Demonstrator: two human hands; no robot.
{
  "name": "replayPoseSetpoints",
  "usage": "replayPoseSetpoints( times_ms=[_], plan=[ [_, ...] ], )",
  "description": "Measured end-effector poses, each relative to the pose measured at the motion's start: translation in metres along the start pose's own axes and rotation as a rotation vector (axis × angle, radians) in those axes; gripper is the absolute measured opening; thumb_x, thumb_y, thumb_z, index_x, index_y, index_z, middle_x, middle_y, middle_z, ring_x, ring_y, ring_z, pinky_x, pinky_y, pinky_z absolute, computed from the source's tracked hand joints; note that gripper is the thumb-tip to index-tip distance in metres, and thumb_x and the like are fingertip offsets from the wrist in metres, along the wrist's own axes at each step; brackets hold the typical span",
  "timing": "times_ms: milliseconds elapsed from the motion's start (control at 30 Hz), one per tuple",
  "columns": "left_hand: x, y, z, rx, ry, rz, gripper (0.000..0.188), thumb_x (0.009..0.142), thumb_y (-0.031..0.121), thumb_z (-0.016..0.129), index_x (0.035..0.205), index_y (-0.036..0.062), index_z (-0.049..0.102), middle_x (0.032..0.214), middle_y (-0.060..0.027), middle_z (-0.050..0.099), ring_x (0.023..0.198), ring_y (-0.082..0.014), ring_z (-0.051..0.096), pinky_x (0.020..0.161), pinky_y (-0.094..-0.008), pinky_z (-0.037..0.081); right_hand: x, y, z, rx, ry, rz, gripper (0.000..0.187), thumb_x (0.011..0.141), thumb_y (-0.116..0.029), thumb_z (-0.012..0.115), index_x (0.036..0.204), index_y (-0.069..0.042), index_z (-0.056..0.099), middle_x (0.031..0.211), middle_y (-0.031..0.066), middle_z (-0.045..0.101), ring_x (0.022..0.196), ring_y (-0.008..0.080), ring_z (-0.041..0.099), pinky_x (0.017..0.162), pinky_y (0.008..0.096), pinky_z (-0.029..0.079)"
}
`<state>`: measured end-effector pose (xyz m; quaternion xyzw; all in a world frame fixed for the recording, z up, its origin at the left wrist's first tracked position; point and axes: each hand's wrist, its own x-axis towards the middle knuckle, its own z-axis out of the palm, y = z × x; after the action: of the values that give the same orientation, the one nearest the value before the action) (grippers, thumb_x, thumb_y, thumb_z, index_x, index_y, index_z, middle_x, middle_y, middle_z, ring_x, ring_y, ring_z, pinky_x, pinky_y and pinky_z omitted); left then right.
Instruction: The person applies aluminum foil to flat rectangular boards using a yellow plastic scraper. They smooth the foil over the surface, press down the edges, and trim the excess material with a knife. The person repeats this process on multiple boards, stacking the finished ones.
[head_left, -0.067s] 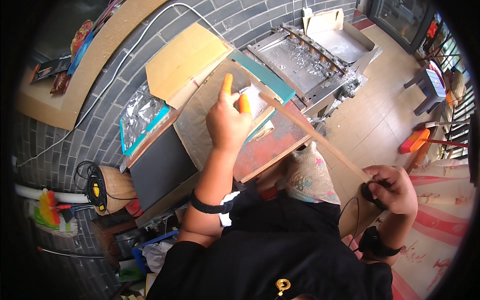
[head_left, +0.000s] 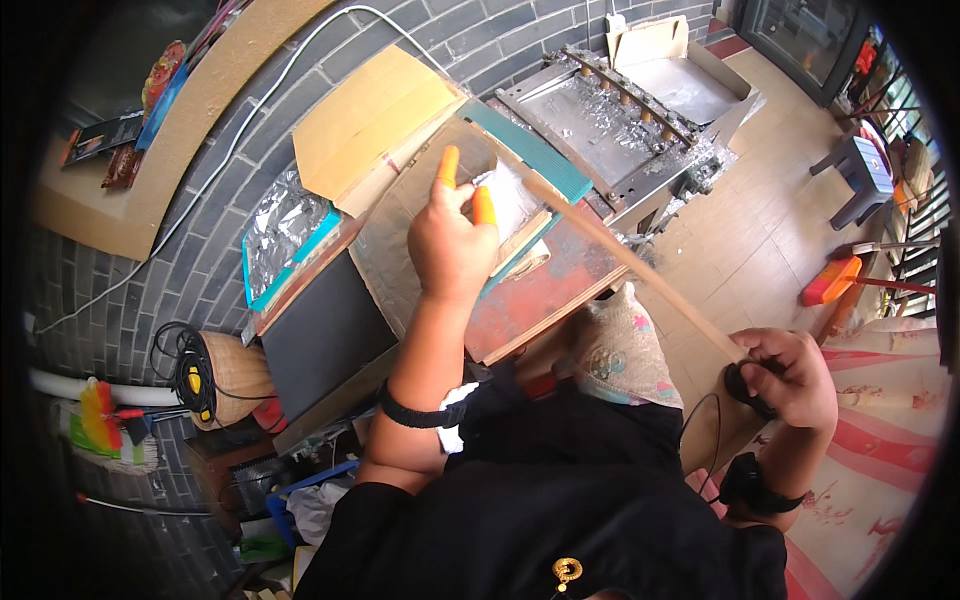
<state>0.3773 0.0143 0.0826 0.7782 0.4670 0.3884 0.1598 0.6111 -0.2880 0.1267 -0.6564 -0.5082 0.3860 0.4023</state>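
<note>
My left hand (head_left: 452, 245) is over a shallow grey-brown tray (head_left: 390, 240) on the work table. Orange finger covers sheathe its thumb and forefinger; the forefinger is stretched out, the thumb stands apart and the other fingers are curled. Beside the thumb lies a thin white sheet (head_left: 511, 200), partly behind the hand; whether they touch I cannot tell. At the right, my right hand (head_left: 795, 375) grips the near end of a long wooden stick (head_left: 640, 275), whose far tip reaches the tray's right edge. A round black object (head_left: 742, 388) sits against that hand's fingers, its kind unclear.
A reddish board (head_left: 535, 305) forms the table top, with a teal board (head_left: 535, 150) beyond the tray. Farther back stands a metal tray (head_left: 590, 115) littered with foil scraps. Foil fills a turquoise-rimmed tray (head_left: 333, 225) at left. A plastic stool (head_left: 860, 180) stands right.
My left hand has shifted slightly left, and more of the white sheet shows beside the thumb. The right hand and stick have barely moved.
</note>
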Motion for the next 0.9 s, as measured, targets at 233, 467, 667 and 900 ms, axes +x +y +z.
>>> replayPoseSetpoints(
  times_ms=[233, 467, 667, 900],
  plan=[
    [0.012, -0.02, -0.028, -0.111, 0.131, 0.029, 0.052, 0.088, 0.001, 0.064, 0.136, 0.0019, 0.046, 0.097, -0.0178, 0.071, 0.086, -0.0145, 0.068, 0.079, -0.0279, 0.052, 0.015, -0.002, 0.012, 0.097, 0.026, 0.046, 0.027, 0.082, 0.007, 0.058, 0.11, 0.008, 0.06, 0.064, 0.0043, 0.056, 0.056, 0.0096, 0.055, 0.053, 0.0248, 0.043],
    [0.017, -0.024, -0.044, -0.169, 0.218, 0.06, 0.05, 0.086, 0.005, 0.064, 0.133, -0.0004, 0.048, 0.1, -0.0165, 0.071, 0.087, -0.0224, 0.069, 0.078, -0.0319, 0.052, 0.063, -0.018, 0.039, 0.096, -0.079, 0.102, 0.027, 0.085, 0.003, 0.059, 0.112, 0.003, 0.061, 0.07, 0.0029, 0.056, 0.064, 0.0076, 0.052, 0.058, 0.0265, 0.044],
    [0.016, -0.015, -0.04, -0.07, 0.232, 0.121, 0.052, 0.085, 0.013, 0.065, 0.134, 0.0055, 0.049, 0.096, -0.0143, 0.072, 0.074, -0.028, 0.069, 0.068, -0.0355, 0.052, 0.107, -0.006, 0.077, 0.171, -0.061, -0.017, 0.027, 0.088, 0.0, 0.056, 0.114, 0.004, 0.06, 0.07, 0.0012, 0.056, 0.061, 0.0067, 0.05, 0.055, 0.0244, 0.042],
    [-0.001, 0.003, -0.023, -0.042, -0.019, 0.163, 0.057, 0.087, 0.017, 0.063, 0.139, 0.0065, 0.044, 0.099, -0.0113, 0.072, 0.087, -0.0319, 0.069, 0.076, -0.0389, 0.054, 0.141, -0.002, 0.107, 0.07, -0.024, -0.079, 0.024, 0.088, -0.002, 0.055, 0.111, 0.005, 0.06, 0.069, -0.0001, 0.055, 0.06, 0.0069, 0.051, 0.055, 0.0241, 0.043]
  ],
)
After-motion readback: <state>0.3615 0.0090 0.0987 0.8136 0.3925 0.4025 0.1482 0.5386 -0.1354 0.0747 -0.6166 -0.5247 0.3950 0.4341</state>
